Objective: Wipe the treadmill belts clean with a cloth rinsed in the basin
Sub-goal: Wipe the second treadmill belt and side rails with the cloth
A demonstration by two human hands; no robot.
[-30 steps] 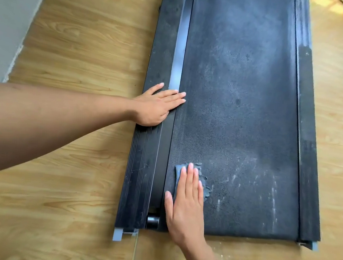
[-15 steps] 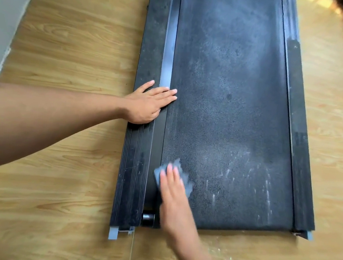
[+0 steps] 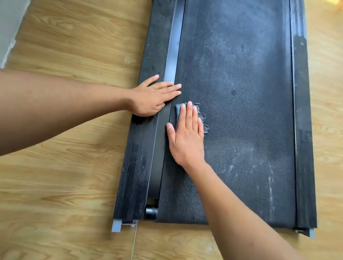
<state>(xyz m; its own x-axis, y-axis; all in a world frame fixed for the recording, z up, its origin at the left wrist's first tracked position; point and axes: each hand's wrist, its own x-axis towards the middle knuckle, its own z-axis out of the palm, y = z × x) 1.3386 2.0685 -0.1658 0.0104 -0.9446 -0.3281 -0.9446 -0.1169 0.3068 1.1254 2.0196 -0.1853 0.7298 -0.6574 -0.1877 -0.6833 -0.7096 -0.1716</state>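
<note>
Two hands lie flat, neither one gripping anything. My left hand (image 3: 155, 95) is spread across the left side rail (image 3: 140, 158), its fingertips reaching onto the edge of the treadmill belt (image 3: 244, 84). My right hand (image 3: 186, 137) presses straight-fingered on the cloth (image 3: 202, 117), which sits on the belt close to its left edge, just beside my left fingertips. The cloth is a small greyish rag, mostly hidden under my palm, with only a frayed fringe showing past my fingers. I judge it soft, limp and light, likely damp from rinsing, so it would bunch and roll if pushed from one corner. The best hold is the one I have now, palm and all fingers over its middle with the pressure spread evenly. The belt looks rough and grainy, so it should drag at the fabric rather than let it slide. It may also creep under a shove, hence the bracing hand on the stiff rail. Pale dusty streaks (image 3: 253, 165) lie toward the near right of the belt, well apart from the cloth, so much of the wiping looks undone. No basin is in view on the wooden floor (image 3: 69, 162).
</note>
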